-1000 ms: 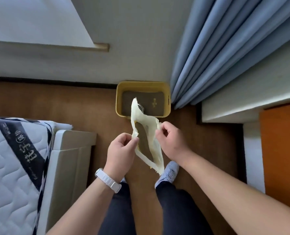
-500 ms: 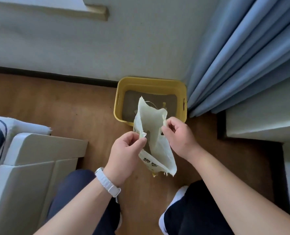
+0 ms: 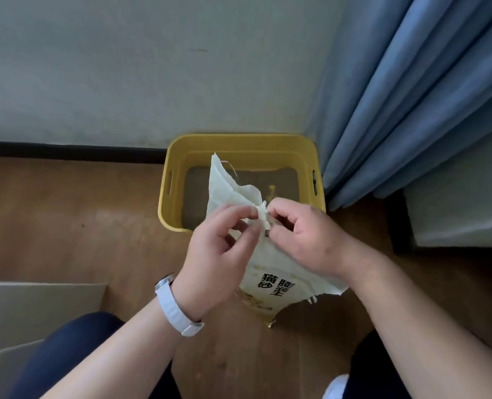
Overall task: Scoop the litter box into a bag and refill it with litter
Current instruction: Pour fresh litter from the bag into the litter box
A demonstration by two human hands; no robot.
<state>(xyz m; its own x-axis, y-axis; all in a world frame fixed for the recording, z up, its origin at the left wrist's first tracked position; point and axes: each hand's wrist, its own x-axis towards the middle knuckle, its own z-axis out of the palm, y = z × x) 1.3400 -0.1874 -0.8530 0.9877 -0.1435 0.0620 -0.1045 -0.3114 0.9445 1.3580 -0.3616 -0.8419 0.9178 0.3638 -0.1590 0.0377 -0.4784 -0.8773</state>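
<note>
A yellow litter box (image 3: pixel 242 144) stands on the wood floor against the wall, with grey litter (image 3: pixel 250 182) in its bottom and a pale scoop-like shape partly hidden behind the bag. In front of it hangs a cream, limp bag (image 3: pixel 273 279) with black printed characters. My left hand (image 3: pixel 218 251) and my right hand (image 3: pixel 308 237) pinch the bag's top edge together, fingertips almost touching. A flap of the bag sticks up over the box.
Blue curtains (image 3: pixel 417 96) hang right of the box. A grey wall with a dark baseboard (image 3: pixel 66 149) runs behind. A pale bed frame edge (image 3: pixel 37 306) sits at the lower left. My knees fill the bottom of the view.
I have crouched closer to the box. My hands have come together, closing the bag's mouth that was held apart before.
</note>
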